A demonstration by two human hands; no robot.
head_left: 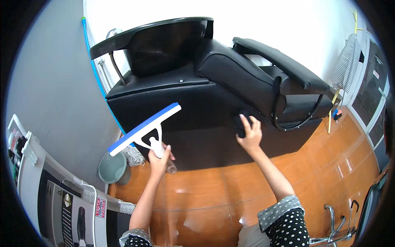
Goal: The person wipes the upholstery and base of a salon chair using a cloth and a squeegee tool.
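My left hand point(160, 159) is closed around a squeegee point(143, 131) with a blue and white blade and a spray-bottle handle, held up in front of the black side panel of a salon shampoo chair point(188, 117). Against the same panel, further right, my right hand point(250, 132) presses a dark cloth or pad point(242, 122) with bent, spread fingers. The dark item blends into the panel, so its outline is hard to tell. Above the panel are the black wash basin point(166, 46) and a padded armrest point(280, 63).
A grey-green bucket point(112, 169) and a string mop head point(133, 155) stand by the grey wall at left. A white trolley point(31, 166) is at lower left. A chrome-legged chair point(331, 225) is at lower right. A striped cloth point(347, 63) hangs on a yellow stand near the glass door.
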